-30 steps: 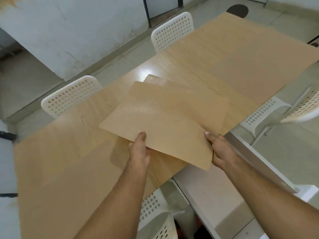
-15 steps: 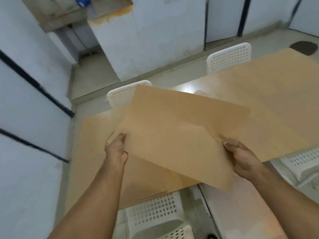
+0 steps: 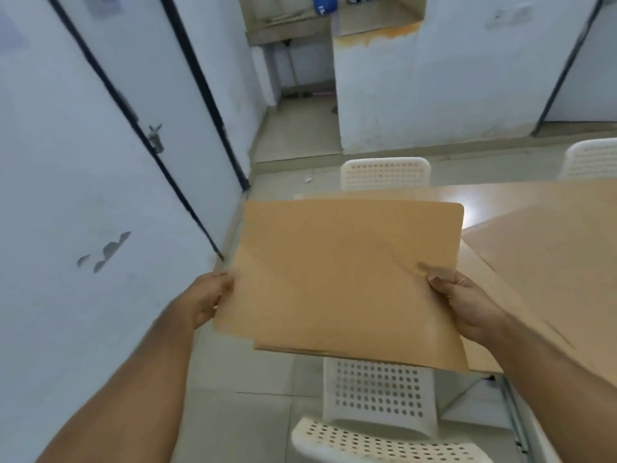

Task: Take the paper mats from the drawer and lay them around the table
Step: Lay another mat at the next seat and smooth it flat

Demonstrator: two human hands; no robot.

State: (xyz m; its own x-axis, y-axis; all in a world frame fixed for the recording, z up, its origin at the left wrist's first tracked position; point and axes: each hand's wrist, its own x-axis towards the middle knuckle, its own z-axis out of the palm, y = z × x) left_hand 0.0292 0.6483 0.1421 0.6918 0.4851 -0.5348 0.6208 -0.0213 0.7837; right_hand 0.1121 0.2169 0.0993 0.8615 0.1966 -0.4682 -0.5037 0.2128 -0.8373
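Pinching opposite side edges, the left hand [image 3: 207, 299] and right hand [image 3: 467, 305] both grip the paper mats [image 3: 344, 279]. The right thumb lies on top, while the left's fingers are mostly hidden behind the sheets. The stack hangs in the air between the hands, above a white perforated chair [image 3: 377, 396] and partly over the near corner of the wooden surface [image 3: 551, 245]. The mats look thin, light and smooth. Their near edges sit out of line and one corner droops, so they would probably fan apart easily; supporting both sides and peeling single sheets by a corner seems safest.
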